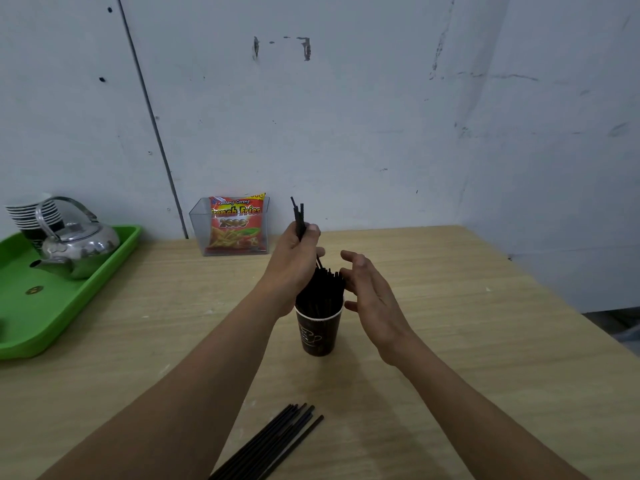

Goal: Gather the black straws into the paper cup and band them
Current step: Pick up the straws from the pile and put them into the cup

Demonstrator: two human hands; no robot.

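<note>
A dark paper cup stands upright in the middle of the wooden table, with a bunch of black straws standing in it. My left hand is just above and left of the cup, closed around a few black straws whose tips stick up past my fingers. My right hand is open beside the cup's right side, fingers spread near the straw tops. Several more loose black straws lie on the table near its front edge.
At the left sits a green tray carrying a metal kettle and a stack of paper cups. A clear box holding a red snack bag stands against the back wall. The table's right edge drops off.
</note>
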